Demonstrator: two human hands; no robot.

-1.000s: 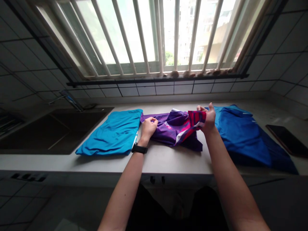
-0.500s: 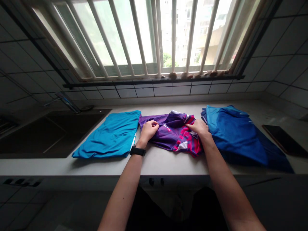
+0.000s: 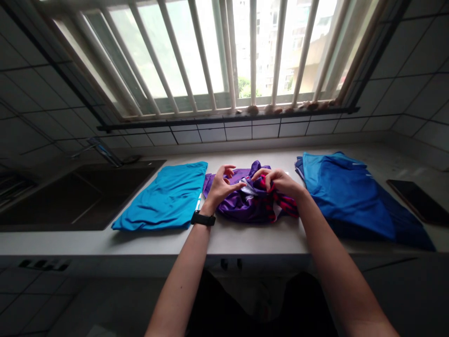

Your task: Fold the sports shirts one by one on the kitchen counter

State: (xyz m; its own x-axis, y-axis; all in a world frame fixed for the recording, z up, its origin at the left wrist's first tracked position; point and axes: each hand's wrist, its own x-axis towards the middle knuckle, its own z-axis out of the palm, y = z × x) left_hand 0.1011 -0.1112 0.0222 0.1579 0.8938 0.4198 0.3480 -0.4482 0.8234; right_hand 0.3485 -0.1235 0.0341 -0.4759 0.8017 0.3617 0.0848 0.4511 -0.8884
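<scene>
A purple shirt with pink and white patches lies bunched up on the counter in front of me. My left hand is over its left part, thumb stretched out toward a white patch and fingers apart, gripping nothing. At the shirt's right part, my right hand has its fingers bent and closed on the cloth. Left of the shirt is a folded turquoise garment, flat on the counter. To the right lies a stack of blue garments.
A dark sink with a metal faucet is at the left. A dark phone lies at the far right. Behind the white counter is a barred window, with shells or stones along its sill.
The purple shirt has gone from spread fairly flat to bunched up. My left hand has opened off the cloth, and my right hand has shifted slightly left, drawing the fabric inward.
</scene>
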